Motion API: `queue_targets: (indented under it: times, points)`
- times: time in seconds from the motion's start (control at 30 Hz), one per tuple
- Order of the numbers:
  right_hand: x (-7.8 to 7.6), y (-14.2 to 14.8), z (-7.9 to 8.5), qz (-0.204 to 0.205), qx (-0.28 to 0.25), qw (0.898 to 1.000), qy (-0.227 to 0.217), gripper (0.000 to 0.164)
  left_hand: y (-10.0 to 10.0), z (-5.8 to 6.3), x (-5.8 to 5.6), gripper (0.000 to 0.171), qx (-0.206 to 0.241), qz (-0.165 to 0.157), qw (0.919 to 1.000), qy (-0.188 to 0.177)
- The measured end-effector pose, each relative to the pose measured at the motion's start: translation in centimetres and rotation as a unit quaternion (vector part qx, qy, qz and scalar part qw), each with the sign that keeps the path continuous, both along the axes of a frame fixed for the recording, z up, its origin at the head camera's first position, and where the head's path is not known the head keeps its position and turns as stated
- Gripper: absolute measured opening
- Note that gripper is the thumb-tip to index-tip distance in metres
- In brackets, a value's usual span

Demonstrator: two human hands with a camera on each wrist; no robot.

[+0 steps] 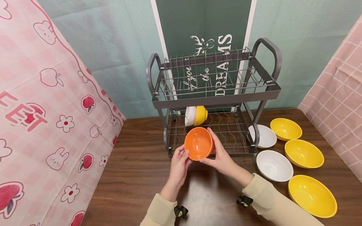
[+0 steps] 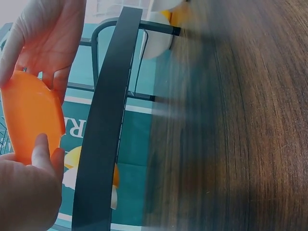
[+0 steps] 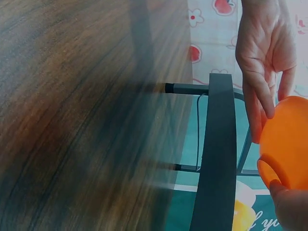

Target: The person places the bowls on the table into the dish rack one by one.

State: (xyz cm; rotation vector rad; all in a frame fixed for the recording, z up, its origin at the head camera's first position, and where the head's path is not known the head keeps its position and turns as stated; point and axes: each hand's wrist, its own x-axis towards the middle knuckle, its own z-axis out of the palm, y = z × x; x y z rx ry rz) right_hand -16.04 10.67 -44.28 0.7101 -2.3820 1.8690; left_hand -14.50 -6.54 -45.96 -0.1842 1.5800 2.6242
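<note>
Two hands (image 1: 179,163) hold an orange bowl (image 1: 199,143), seemingly before the rack (image 1: 216,101).

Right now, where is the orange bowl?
The orange bowl is below-right of centre in the head view, held between left hand and right hand, near the rack.

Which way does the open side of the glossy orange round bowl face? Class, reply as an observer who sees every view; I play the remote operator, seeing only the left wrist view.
Observer: In the head view, the hollow of the glossy orange round bowl faces up toward the camera.
Operator: How many bowls sit on the table by the right end of the dark grey two-tier metal rack?
Observer: Five: two glossy white round bowls and three glossy yellow round bowls.
Operator: And what hangs along the left side?
Observer: A pink-and-white sheet printed with apples, flowers and rabbits.
</note>
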Motion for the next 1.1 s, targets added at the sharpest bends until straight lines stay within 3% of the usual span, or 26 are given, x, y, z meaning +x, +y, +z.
queue_targets:
  times: [0.27,0.53,0.67,0.73,0.8,0.83,0.9,1.0,1.1]
  points:
    - [-0.4,0.3,0.3,0.006,-0.008,1.0,-0.006,0.105,0.0,-0.1,-0.3,0.038,-0.017,-0.01,0.9998,0.002]
    - [-0.8,0.5,0.8,-0.024,0.008,1.0,-0.018,0.105,-0.1,0.0,-0.8,0.039,-0.037,-0.029,0.9988,0.012]
    - [-1.1,0.6,1.3,-0.041,0.015,0.999,-0.016,0.103,-0.4,0.0,-1.2,0.041,-0.097,-0.04,0.9932,0.051]
    - [-1.3,0.8,1.5,-0.045,0.019,0.999,-0.013,0.104,-0.6,0.1,-1.5,0.041,-0.154,-0.041,0.9838,0.083]
    - [-1.5,0.9,1.8,-0.047,0.021,0.999,-0.011,0.104,-0.8,0.1,-1.7,0.04,-0.231,-0.034,0.9655,0.115]
    - [-1.6,1.0,1.9,-0.048,0.021,0.999,-0.01,0.104,-0.9,0.1,-1.8,0.038,-0.274,-0.029,0.9522,0.131]
    - [-2.0,1.2,2.0,-0.052,0.026,0.998,-0.004,0.104,-1.2,0.1,-2.0,0.033,-0.373,-0.018,0.9134,0.161]
    - [-2.6,1.6,2.3,-0.066,0.035,0.997,0.008,0.104,-1.6,0.0,-2.2,0.026,-0.516,-0.011,0.8314,0.205]
    - [-3.3,2.0,2.5,-0.086,0.051,0.995,0.025,0.104,-1.9,-0.3,-2.3,0.023,-0.619,-0.021,0.7469,0.243]
